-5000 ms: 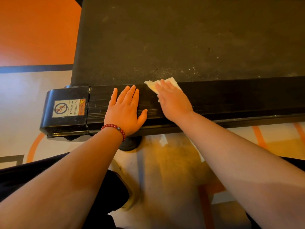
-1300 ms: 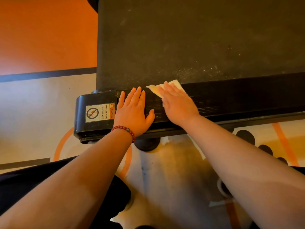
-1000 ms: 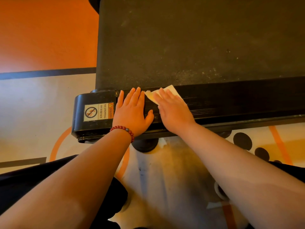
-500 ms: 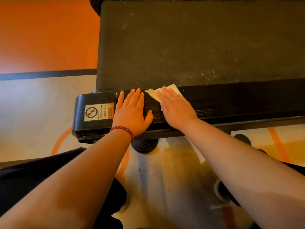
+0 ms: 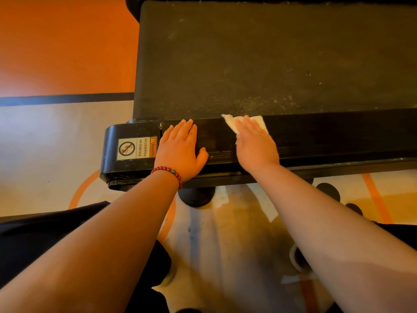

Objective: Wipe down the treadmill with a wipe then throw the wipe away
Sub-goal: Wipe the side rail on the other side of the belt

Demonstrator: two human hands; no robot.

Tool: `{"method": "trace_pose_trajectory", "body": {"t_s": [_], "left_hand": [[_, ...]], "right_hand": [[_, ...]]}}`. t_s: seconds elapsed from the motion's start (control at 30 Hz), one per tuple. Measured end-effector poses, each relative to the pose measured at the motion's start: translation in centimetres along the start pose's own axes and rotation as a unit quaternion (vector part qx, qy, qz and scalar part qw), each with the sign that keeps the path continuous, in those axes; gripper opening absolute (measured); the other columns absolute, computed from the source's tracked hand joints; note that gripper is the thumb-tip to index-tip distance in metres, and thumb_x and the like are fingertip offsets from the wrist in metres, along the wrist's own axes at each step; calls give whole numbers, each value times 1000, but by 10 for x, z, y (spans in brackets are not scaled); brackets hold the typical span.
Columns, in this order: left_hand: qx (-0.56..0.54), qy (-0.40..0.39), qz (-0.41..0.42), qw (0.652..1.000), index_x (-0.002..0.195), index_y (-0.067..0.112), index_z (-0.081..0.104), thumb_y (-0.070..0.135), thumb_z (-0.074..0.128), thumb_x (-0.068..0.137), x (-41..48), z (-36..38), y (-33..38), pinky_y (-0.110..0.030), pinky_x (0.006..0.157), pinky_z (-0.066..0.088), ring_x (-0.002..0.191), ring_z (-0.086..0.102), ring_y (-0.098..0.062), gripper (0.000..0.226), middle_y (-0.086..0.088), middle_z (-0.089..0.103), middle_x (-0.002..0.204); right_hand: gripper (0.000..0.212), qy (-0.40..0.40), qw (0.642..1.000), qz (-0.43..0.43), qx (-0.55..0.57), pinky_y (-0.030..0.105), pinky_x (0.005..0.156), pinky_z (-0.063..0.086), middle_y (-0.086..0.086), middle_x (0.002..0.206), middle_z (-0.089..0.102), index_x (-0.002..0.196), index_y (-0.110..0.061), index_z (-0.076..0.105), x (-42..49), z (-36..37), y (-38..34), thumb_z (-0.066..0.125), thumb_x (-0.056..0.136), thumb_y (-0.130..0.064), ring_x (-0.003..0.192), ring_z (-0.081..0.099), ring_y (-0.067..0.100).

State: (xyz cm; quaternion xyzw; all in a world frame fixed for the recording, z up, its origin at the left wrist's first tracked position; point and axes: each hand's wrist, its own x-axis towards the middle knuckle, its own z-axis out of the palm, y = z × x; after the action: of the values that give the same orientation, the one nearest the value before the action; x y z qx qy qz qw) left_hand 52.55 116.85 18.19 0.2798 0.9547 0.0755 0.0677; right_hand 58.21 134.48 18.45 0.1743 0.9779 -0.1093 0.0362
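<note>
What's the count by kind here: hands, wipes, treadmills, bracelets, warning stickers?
Hands: 2, left hand and right hand
Wipe: 1
Treadmill: 1
Bead bracelet: 1
Warning sticker: 1
Total: 6

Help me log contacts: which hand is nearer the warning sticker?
Left. The left hand rests beside the warning sticker; the right hand presses the wipe farther along the rail.

Treadmill [image 5: 270, 64] end-cap sticker [image 5: 137, 148] reads "WARNING, NO STEPPING ON SURFACE".
</note>
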Motion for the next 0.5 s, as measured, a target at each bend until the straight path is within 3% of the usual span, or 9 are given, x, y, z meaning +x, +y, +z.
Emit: {"method": "trace_pose_trajectory", "body": {"t_s": [0.1, 0.3, 0.5], "left_hand": [[-4, 3, -4, 1000, 152, 13, 21, 48, 36, 98, -2, 0, 0, -37, 119, 6, 148, 11, -21, 66, -5, 17, 160], [3, -5, 0, 1000, 152, 13, 19, 52, 37, 97, -8, -1, 0, -37, 119, 8, 148, 11, -22, 70, -6, 16, 160], [52, -1, -10, 999, 153, 12, 14, 54, 28, 98, -26, 6, -8, -37, 115, -7, 149, 5, -23, 71, -6, 10, 161]], "right_hand": [[46, 28, 998, 48, -12, 38, 104, 39, 2, 156, 24, 147, -22, 27, -8, 4, -6, 37, 103, -22, 139, 31, 23], [48, -28, 994, -101, 9, 40, 118, 22, 1, 161, 15, 152, -25, 21, -28, 17, -25, 28, 105, -29, 148, 12, 20], [47, 36, 998, 52, -4, 40, 114, 30, 3, 159, 20, 150, -22, 22, -36, 13, -7, 31, 104, -28, 145, 22, 24]]}}
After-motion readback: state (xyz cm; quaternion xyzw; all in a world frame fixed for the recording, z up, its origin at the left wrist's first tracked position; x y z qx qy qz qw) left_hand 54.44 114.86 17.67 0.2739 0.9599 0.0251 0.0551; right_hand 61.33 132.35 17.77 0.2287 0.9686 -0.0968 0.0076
